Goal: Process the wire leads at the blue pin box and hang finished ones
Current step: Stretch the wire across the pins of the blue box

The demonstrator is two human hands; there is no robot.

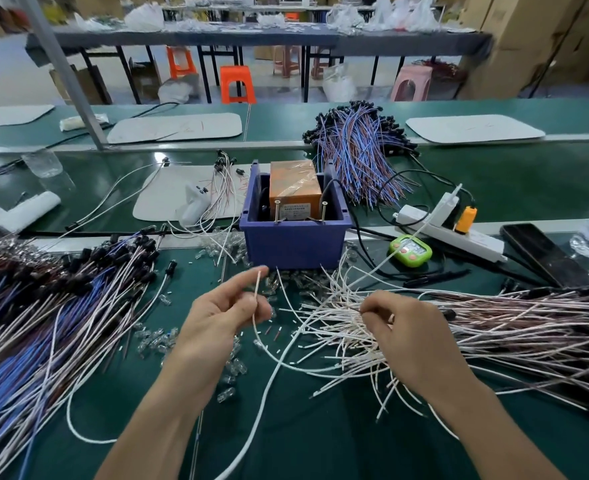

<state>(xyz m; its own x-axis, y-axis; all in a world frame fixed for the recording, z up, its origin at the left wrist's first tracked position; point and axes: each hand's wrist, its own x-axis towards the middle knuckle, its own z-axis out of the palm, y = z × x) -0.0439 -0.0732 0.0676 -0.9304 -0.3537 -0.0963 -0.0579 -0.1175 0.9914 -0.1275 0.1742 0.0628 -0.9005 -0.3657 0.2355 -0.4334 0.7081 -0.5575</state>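
Note:
The blue pin box (pixel 295 242) stands on the green bench straight ahead, an orange block (pixel 295 183) inside it and two upright metal pins (pixel 278 211) at its front wall. My left hand (pixel 222 315) pinches one white wire lead (pixel 257 289) just below the box, its end pointing up. My right hand (pixel 404 329) rests with fingertips closed on leads in the white wire pile (pixel 334 327). A large heap of blue and white leads with black ends (pixel 61 306) lies at the left.
Brown-white leads (pixel 535 320) spread to the right. A bundle of blue-brown wires (pixel 359 150) lies behind the box. A green timer (pixel 411 251), white power strip (pixel 459 233) and black phone (pixel 542 252) sit at the right. Small clear parts (pixel 230 368) litter the mat.

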